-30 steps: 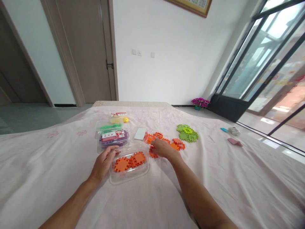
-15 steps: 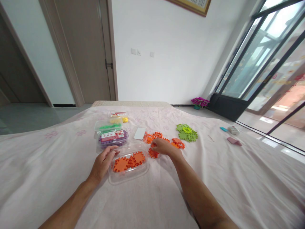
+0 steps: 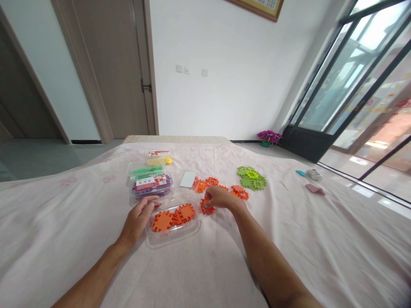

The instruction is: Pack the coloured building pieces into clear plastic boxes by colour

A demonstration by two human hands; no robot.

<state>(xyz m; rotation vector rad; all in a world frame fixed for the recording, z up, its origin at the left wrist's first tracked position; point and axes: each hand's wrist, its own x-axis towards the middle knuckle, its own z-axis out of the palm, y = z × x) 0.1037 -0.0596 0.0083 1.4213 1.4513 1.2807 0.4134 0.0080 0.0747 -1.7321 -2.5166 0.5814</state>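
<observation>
A clear plastic box [image 3: 175, 237] lies in front of me with several flat orange toothed pieces [image 3: 163, 221] inside. At its back left corner my left hand [image 3: 139, 214] is closed on the rim, thumb and fingers together. To the right of the box, my right hand [image 3: 218, 198] pinches an orange toothed ring piece [image 3: 206, 207] low over the cloth, fingers partly covering it. Other orange toothed pieces [image 3: 212, 181] lie loose just behind this hand, and a few more orange pieces [image 3: 239, 192] sit to its right.
Behind the left hand stand clear boxes with purple pieces [image 3: 152, 188], green pieces [image 3: 147, 170] and yellow pieces [image 3: 167, 161]. A white card [image 3: 187, 179] lies mid-table. Farther right are lime-green toothed pieces [image 3: 252, 179], a pink cloth scrap [image 3: 315, 189] and a small white packet [image 3: 314, 174].
My right hand has shifted only slightly, and its fingers now reach down onto the orange ring piece, which has moved a little rightward. The left hand stays at the box's rim.
</observation>
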